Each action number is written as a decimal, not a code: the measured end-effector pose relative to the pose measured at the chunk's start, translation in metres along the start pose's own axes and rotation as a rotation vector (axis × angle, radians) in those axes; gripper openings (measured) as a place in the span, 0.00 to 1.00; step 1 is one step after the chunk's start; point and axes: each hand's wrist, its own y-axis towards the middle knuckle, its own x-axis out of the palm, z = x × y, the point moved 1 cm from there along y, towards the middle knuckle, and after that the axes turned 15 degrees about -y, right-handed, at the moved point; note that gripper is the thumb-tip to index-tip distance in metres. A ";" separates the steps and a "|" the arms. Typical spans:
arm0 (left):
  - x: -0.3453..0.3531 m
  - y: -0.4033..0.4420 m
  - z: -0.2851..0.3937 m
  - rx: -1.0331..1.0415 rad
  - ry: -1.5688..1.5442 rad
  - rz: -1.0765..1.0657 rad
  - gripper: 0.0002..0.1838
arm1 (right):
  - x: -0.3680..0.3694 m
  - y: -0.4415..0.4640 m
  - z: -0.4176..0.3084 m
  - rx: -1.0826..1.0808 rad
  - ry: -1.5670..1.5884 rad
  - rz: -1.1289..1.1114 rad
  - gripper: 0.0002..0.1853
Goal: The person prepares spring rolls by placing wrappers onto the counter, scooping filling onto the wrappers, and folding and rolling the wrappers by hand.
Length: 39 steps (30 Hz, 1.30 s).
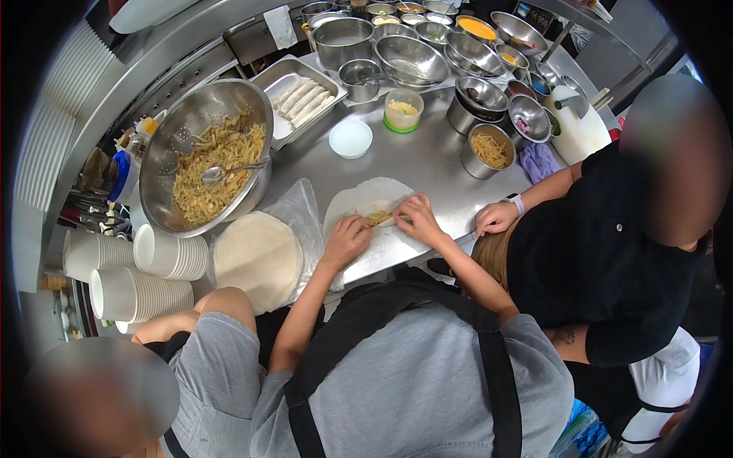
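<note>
A thin round wrapper [370, 192] lies on the steel counter with a strip of shredded filling [378, 218] near its front edge. My left hand [349, 243] is at the left end of the filling, its fingers closed on the wrapper's edge. At the right end, my right hand [418, 220] has its fingers bent and pressed on the wrapper too. Left of my left hand rests a stack of round wrappers [258, 256], partly on a clear plastic sheet [299, 204]. A large steel bowl [172, 122] of filling with a spoon [215, 175] stands behind the stack.
Beyond the wrapper are a small white bowl [351, 139], a green-rimmed tub [402, 127] and a tray [286, 69] of white rolls. Paper bowls [141, 294] are stacked left. A person [595, 252] stands right with a hand on the counter edge; another person [210, 374] is left.
</note>
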 end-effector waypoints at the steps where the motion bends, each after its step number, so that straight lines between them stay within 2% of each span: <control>1: 0.002 0.003 -0.002 -0.036 -0.037 0.039 0.09 | 0.001 0.000 0.001 0.002 -0.004 -0.005 0.03; 5: -0.002 0.013 -0.006 -0.198 -0.161 0.145 0.07 | 0.004 0.003 0.006 0.025 0.026 -0.024 0.04; 8: -0.001 0.016 -0.012 -0.529 -0.373 0.133 0.06 | 0.003 0.009 0.008 0.045 0.045 -0.041 0.04; 11: 0.002 0.021 -0.025 -0.588 -0.424 0.124 0.06 | 0.001 0.015 0.005 0.083 0.044 -0.050 0.04; 14: 0.002 0.026 -0.036 -0.619 -0.451 0.058 0.06 | -0.008 0.017 -0.007 -0.026 -0.196 0.105 0.05; 17: 0.002 0.031 -0.041 -0.606 -0.439 0.029 0.05 | -0.008 0.008 -0.022 -0.158 -0.348 0.208 0.08; 21: 0.003 0.033 -0.050 -0.586 -0.436 -0.005 0.05 | -0.003 0.005 -0.036 -0.327 -0.335 0.193 0.13; 26: 0.011 0.033 -0.068 -0.560 -0.377 -0.053 0.05 | 0.006 0.009 -0.036 -0.283 -0.306 0.174 0.15; 29: -0.001 0.041 -0.048 -0.311 -0.037 0.061 0.08 | 0.012 0.013 -0.036 -0.230 -0.297 0.153 0.15; 32: -0.003 0.044 -0.020 -0.312 0.215 0.094 0.10 | 0.020 0.016 -0.035 -0.162 -0.268 0.111 0.14; 35: 0.015 0.025 -0.015 -0.222 0.137 0.151 0.13 | 0.022 0.018 -0.036 -0.116 -0.262 0.089 0.13; 38: 0.027 0.021 -0.007 -0.288 0.039 0.217 0.13 | 0.023 0.019 -0.036 -0.098 -0.290 0.072 0.13; 39: 0.029 0.024 -0.002 -0.346 0.009 0.168 0.14 | 0.024 0.020 -0.036 -0.101 -0.293 0.067 0.14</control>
